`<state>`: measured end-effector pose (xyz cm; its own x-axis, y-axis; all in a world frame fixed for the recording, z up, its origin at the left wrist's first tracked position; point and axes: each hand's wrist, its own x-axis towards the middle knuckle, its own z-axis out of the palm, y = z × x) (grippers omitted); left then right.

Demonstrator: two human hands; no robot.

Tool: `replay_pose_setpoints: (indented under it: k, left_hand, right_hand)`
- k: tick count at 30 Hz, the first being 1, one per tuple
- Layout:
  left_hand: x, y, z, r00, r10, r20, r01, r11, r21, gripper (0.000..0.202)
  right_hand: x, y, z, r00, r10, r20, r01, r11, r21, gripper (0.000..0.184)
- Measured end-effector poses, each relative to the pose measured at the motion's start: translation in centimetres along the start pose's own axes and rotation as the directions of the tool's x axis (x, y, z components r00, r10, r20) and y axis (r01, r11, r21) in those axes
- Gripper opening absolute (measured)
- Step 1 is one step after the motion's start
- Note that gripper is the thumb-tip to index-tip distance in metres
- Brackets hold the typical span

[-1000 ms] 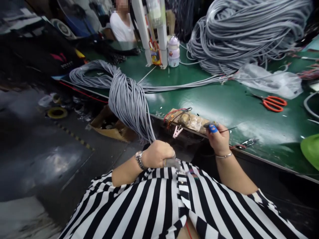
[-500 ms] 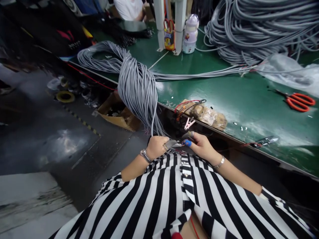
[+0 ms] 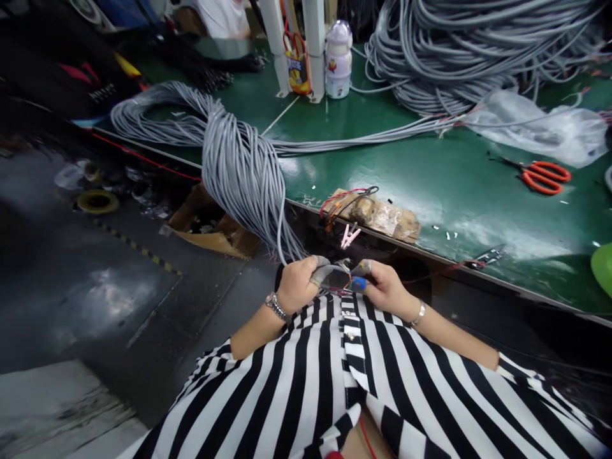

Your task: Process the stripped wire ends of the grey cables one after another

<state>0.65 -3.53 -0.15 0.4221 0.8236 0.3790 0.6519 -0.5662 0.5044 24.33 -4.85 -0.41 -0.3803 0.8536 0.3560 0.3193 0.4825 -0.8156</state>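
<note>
My left hand (image 3: 300,285) is closed on a grey cable (image 3: 338,268), near the end where thin coloured wires (image 3: 349,280) come out. Those wires run across to my right hand (image 3: 385,288), whose thumb and forefinger pinch them. Tape or covers wrap the fingertips, grey on the left, blue and grey on the right. Just beyond my hands, a thick bundle of grey cable (image 3: 243,172) hangs over the edge of the green table (image 3: 459,191). Beyond my fingers, a pink clip (image 3: 350,236) sits by the table edge.
Orange-handled scissors (image 3: 545,176) and small cutters (image 3: 488,256) lie on the table at right. A wrapped wooden block (image 3: 389,220) lies along the edge. Behind are a bottle (image 3: 338,60), a large cable coil (image 3: 459,51) and a plastic bag (image 3: 530,124). A cardboard box (image 3: 210,233) stands below.
The view has shifted right, so the table things sit further left. My hands have parted slightly, and a curved length of cable with coloured wires now shows between them.
</note>
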Motion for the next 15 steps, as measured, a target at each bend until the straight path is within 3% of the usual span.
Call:
replay_pose_setpoints:
  k: [5, 12, 15]
  left_hand:
    - [0.0, -0.6, -0.4, 0.992, 0.128, 0.017, -0.127, 0.991, -0.049, 0.025]
    - [0.0, -0.5, -0.8, 0.986, 0.155, 0.067, -0.153, 0.988, -0.036, 0.024]
    - [0.0, -0.5, -0.7, 0.987, 0.129, 0.093, -0.127, 0.992, -0.029, 0.025]
  right_hand:
    - [0.2, 0.0, -0.2, 0.999, 0.034, 0.015, -0.034, 0.999, -0.004, 0.021]
    - [1.6, -0.4, 0.2, 0.992, 0.049, 0.115, -0.031, 0.988, -0.148, 0.026]
    - [1.6, -0.6, 1.0, 0.988, 0.121, 0.096, -0.114, 0.991, -0.072, 0.027]
